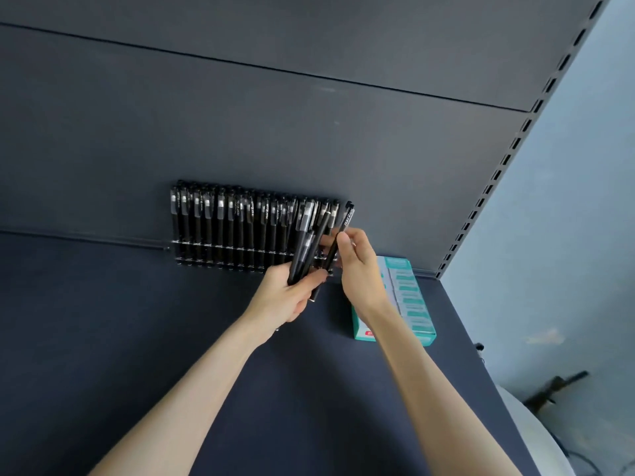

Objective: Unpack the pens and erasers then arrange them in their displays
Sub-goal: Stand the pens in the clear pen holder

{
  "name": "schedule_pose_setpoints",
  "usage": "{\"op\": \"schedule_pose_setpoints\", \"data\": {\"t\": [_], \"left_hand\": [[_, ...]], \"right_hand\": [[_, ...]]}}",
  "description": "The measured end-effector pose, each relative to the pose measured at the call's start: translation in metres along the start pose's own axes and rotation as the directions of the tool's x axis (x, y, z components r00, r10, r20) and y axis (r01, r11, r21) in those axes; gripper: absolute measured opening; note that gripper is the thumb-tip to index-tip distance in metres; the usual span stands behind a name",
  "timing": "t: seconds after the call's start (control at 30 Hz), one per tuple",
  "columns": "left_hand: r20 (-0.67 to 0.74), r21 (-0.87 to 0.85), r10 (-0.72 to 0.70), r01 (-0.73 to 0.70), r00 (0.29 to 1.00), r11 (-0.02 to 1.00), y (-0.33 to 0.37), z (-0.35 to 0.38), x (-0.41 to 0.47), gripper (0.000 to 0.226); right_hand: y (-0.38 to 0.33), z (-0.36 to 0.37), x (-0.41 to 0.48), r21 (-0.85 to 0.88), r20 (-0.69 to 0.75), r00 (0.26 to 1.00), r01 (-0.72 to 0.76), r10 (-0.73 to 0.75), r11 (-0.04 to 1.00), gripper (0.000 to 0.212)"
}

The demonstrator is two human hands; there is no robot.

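Note:
A clear pen display rack (240, 261) stands against the dark back panel, filled with a row of upright black pens (226, 221). My left hand (288, 297) grips a bundle of several black pens (305, 245) in front of the rack's right part. My right hand (354, 266) pinches a single black pen (342, 231) at the rack's right end, tilted slightly, its cap up. A teal box of erasers (412, 304) lies on the shelf to the right, partly hidden behind my right wrist.
The dark shelf surface (137, 321) stretches left and toward me. A slotted upright post (498, 173) bounds the shelf on the right, with a pale blue wall (567, 201) beyond it. A white round object (536, 441) sits at the lower right.

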State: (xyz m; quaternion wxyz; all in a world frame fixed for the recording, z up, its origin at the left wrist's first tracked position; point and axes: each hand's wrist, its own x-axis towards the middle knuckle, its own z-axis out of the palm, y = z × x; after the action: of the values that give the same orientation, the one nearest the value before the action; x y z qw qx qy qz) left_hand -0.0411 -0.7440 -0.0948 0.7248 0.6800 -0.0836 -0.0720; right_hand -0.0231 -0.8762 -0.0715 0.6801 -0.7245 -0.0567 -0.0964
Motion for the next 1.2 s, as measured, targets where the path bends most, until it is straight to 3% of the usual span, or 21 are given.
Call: {"op": "schedule_pose_setpoints", "data": {"t": [0.13,0.3,0.4,0.47,0.9,1.2], "left_hand": [[-0.006,0.108,0.035,-0.034,0.999,0.994,0.003,-0.011,0.007,0.017],[-0.151,0.103,0.111,-0.096,0.982,0.990,-0.006,-0.022,0.008,0.026],[-0.237,0.006,0.120,-0.122,0.964,0.993,-0.011,-0.028,0.006,0.023],[-0.246,-0.023,0.115,-0.124,0.963,0.992,-0.012,-0.030,0.007,0.018],[-0.218,-0.017,0.130,-0.137,0.967,0.990,-0.021,-0.028,0.010,0.022],[-0.188,-0.028,0.131,-0.139,0.973,0.990,-0.019,-0.028,0.008,0.022]], "right_hand": [[-0.005,0.006,0.008,0.021,-0.014,1.000,0.015,-0.015,1.000,0.014],[-0.012,0.005,0.026,-0.148,-0.158,0.959,0.213,-0.235,0.966,0.006],[-0.019,0.006,0.035,-0.205,-0.230,0.914,0.289,-0.333,0.935,0.032],[-0.020,0.009,0.042,-0.280,-0.236,0.895,0.311,-0.379,0.908,0.035],[-0.017,0.019,0.053,-0.468,-0.110,0.855,0.406,-0.507,0.785,0.029],[0.002,0.023,0.044,-0.559,-0.062,0.876,0.366,-0.478,0.744,0.025]]}}
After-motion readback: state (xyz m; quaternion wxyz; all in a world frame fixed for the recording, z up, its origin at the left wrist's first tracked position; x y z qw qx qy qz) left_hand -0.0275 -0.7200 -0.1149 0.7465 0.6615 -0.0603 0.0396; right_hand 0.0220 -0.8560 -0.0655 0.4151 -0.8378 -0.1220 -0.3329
